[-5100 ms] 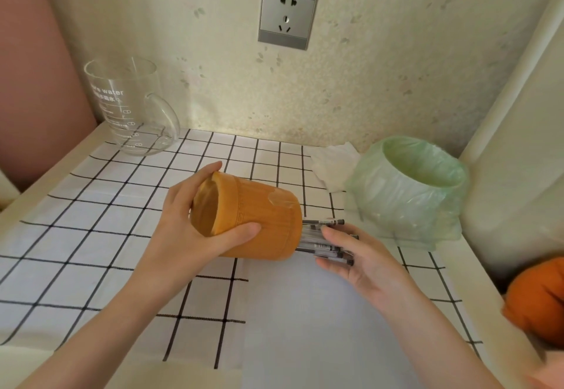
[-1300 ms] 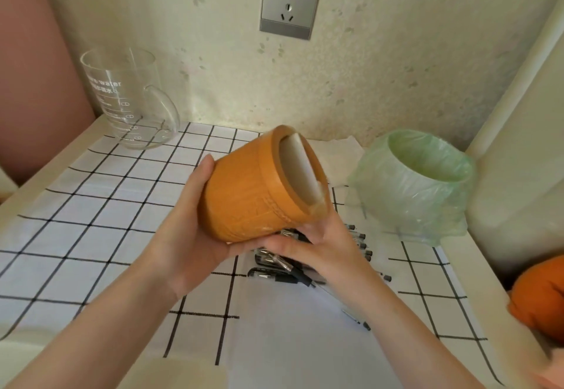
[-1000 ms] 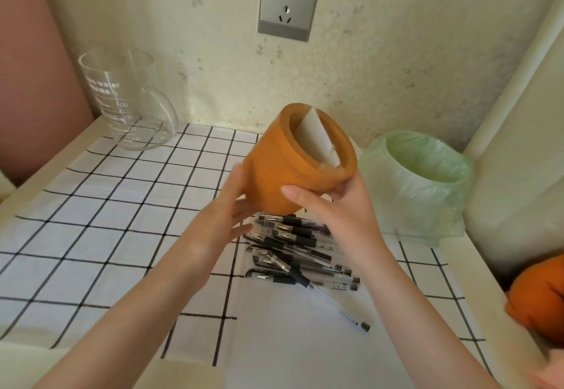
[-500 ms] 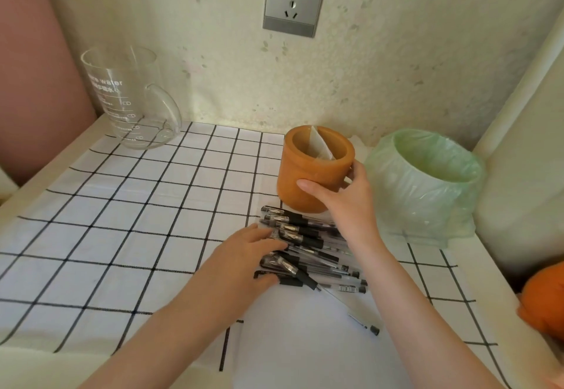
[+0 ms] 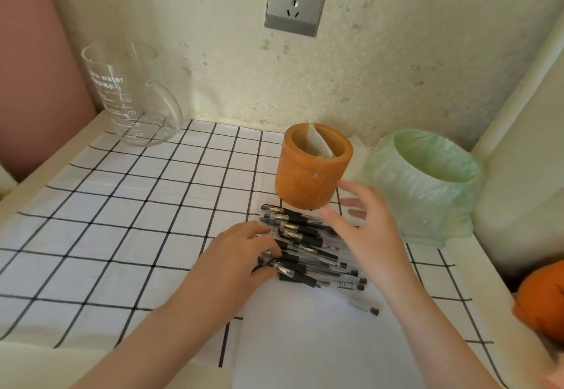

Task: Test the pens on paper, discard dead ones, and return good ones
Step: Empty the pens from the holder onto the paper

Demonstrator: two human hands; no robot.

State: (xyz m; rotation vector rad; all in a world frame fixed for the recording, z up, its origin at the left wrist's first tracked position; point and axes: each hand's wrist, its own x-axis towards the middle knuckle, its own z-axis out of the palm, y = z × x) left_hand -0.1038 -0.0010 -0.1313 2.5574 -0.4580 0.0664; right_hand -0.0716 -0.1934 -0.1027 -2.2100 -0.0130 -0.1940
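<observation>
**Pens heaped in front of the orange holder, both hands over the pile**

A pile of black gel pens [image 5: 308, 250] lies just in front of the orange pen holder [image 5: 312, 167], partly on the checked tablecloth [image 5: 122, 205] and partly on a white sheet of paper [image 5: 311, 336] nearer the person. The holder stands upright with a folded white slip inside. The left hand [image 5: 241, 254] rests on the pile's end farthest from the bin, fingers curled onto the pens, gripping none clearly. The right hand [image 5: 366, 230] hovers over the other end, fingers spread and empty, just beside the holder. A green-lined bin [image 5: 427, 187] stands on the holder's far side from a glass measuring jug [image 5: 131, 95].
</observation>
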